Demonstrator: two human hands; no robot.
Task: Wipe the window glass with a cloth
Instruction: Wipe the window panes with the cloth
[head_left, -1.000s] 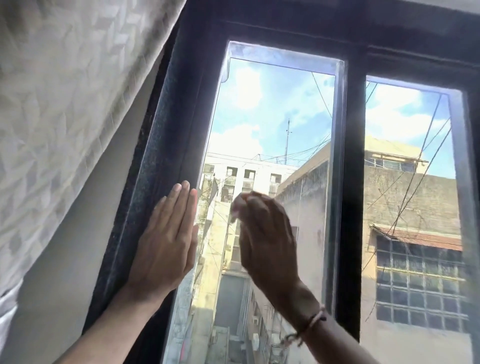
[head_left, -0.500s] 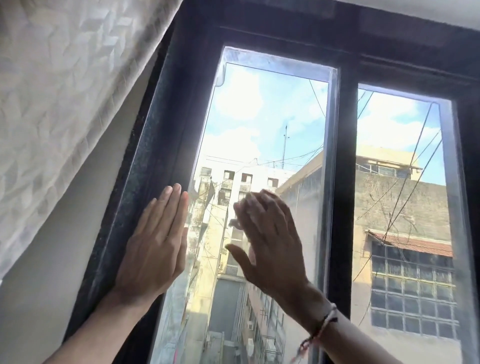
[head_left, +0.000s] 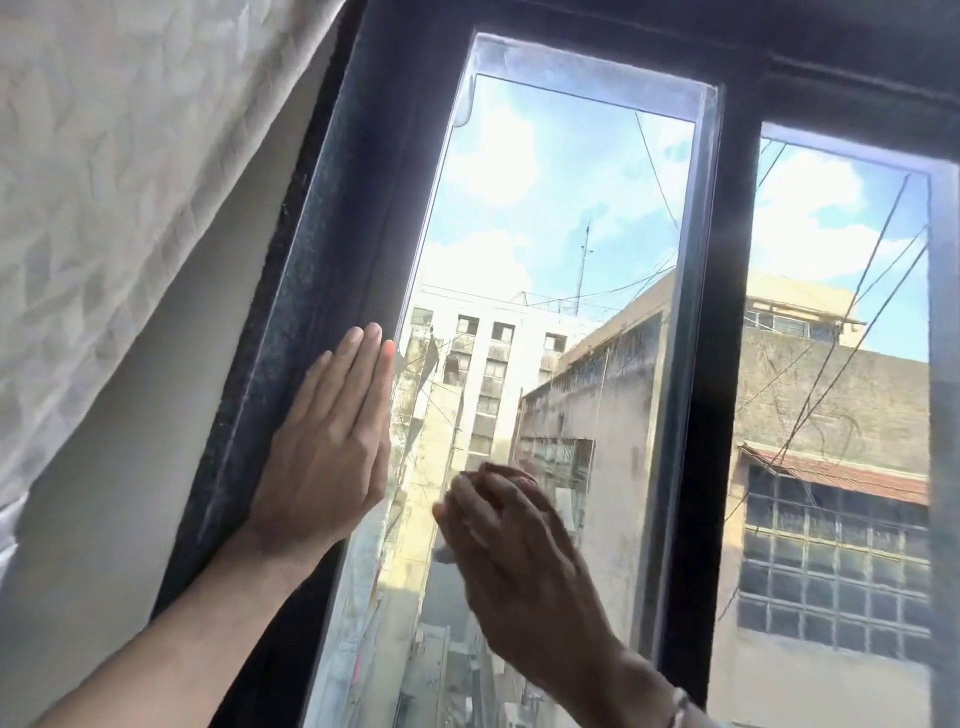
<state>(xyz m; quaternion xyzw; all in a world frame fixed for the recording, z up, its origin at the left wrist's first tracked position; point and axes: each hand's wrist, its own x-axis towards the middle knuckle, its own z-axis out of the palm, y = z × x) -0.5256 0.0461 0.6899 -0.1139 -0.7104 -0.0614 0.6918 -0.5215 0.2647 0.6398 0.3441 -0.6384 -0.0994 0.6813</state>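
Daylight is let in through a tall clear window glass (head_left: 545, 234) set in a dusty black metal frame (head_left: 332, 249), with a second pane (head_left: 831, 415) beyond the dark upright. A white quilted curtain (head_left: 114, 171) is draped at the upper left over a pale wall (head_left: 104, 493). The left hand (head_left: 327, 457) is laid flat, fingers together, across the frame's edge. The right hand (head_left: 514, 561) is held against the lower glass, blurred; whether a cloth is gripped cannot be told.
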